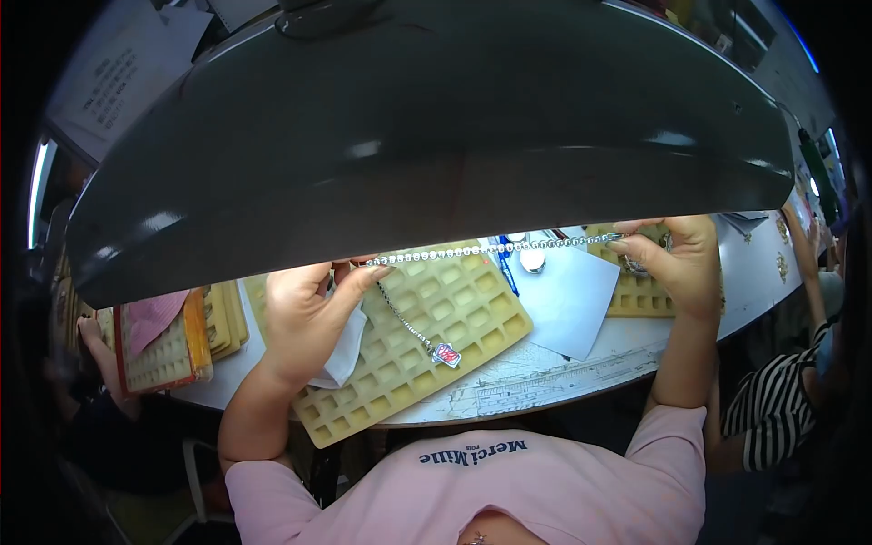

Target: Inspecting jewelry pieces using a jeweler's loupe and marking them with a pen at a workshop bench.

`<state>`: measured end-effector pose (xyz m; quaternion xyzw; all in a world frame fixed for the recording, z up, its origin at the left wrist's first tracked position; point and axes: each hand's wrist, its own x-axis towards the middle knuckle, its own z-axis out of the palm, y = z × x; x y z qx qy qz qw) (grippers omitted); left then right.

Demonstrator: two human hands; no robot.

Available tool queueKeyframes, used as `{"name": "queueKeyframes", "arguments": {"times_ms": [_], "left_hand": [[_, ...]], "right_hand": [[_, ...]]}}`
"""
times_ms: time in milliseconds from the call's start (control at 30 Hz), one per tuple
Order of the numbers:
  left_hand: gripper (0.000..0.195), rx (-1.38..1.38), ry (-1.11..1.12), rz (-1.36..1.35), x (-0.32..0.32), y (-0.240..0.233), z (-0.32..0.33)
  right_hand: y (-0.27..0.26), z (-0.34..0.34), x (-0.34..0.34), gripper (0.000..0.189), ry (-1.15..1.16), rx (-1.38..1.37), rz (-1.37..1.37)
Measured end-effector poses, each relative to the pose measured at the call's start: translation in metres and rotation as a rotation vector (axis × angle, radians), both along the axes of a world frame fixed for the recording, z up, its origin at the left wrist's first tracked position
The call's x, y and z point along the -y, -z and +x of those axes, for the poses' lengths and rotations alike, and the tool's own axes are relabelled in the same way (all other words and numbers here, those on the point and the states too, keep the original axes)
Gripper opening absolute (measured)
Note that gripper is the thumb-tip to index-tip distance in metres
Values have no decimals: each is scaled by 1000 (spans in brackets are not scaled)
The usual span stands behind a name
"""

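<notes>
A silver beaded chain [477, 253] is stretched nearly level between my two hands, just under the edge of a dark lamp hood. My left hand [317, 306] pinches its left end between thumb and fingers. From there a thinner chain tail [402, 320] hangs with a small red and white tag [447, 355] at its end, over a cream compartment tray [415, 354]. At the chain's right end, my right hand [671, 262] pinches the tip near a clasp. The hood hides parts of the fingers on both hands.
The dark lamp hood [436, 136] spans the view above my hands. White paper [572, 300], a blue pen [507, 266] and a second cream tray [630, 296] lie on the table. Stacked trays with pink cloth [157, 320] stand left. People sit on both sides.
</notes>
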<state>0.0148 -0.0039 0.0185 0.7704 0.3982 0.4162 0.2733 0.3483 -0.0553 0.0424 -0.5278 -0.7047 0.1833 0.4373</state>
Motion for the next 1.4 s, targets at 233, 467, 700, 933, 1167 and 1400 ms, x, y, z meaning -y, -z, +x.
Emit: {"name": "queueKeyframes", "arguments": {"times_ms": [233,467,700,933,1167,1400], "left_hand": [[15,-18,-15,8,0,0,-1],[15,71,7,-67,-2,3,-1],[13,22,-28,-103,-4,7,-5],[11,2,-45,-95,-4,7,-3],[11,-41,-61,-68,-7,10,-4],[11,-21,-45,-95,-6,9,-3]], "right_hand": [[2,1,1,11,20,16,4],[2,3,0,12,-20,82,62],[2,2,1,14,-16,109,98],[-4,-4,4,13,-34,125,142],[0,-3,3,13,-38,53,88],[0,-2,4,13,-37,61,107]]}}
